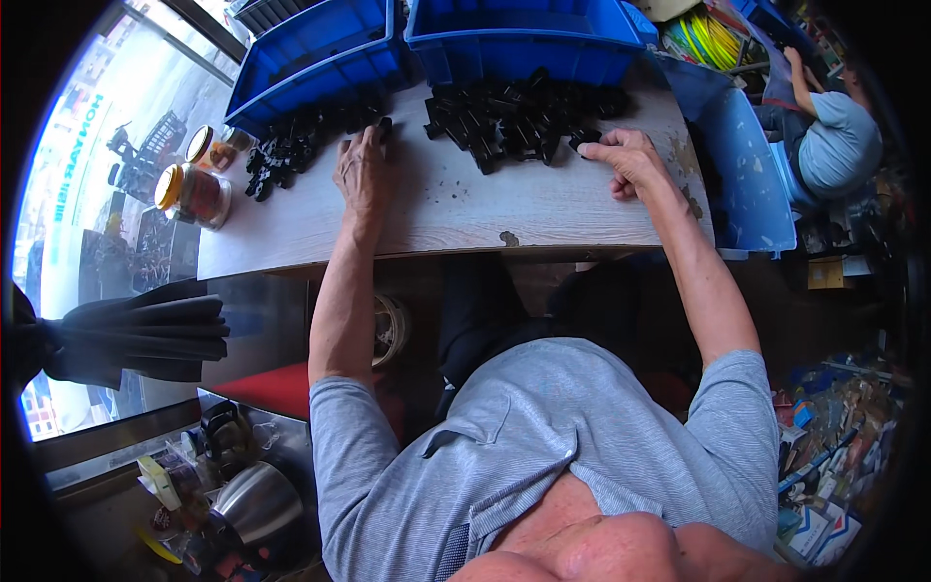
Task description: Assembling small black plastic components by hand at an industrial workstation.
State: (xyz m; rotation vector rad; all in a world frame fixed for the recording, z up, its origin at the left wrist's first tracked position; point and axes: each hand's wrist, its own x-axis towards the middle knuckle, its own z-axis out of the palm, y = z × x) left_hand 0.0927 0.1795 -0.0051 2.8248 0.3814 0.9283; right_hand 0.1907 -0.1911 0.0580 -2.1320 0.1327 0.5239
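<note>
Under the grey shirt [582,456], the left hand [361,175] lay open and flat near the table's [436,218] far edge while the right hand [626,155] pinched one black plastic part [585,139] from the pile [514,116] by the blue bins [524,39], within reach.

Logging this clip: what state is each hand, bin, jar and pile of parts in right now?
left hand: flat on the table, fingertips at the left pile.
right hand: curled, pinching a black plastic part.
left pile of black parts: loose, spread.
right pile of black parts: heaped.
blue bins: open-topped.
glass jars: lidded.
</note>
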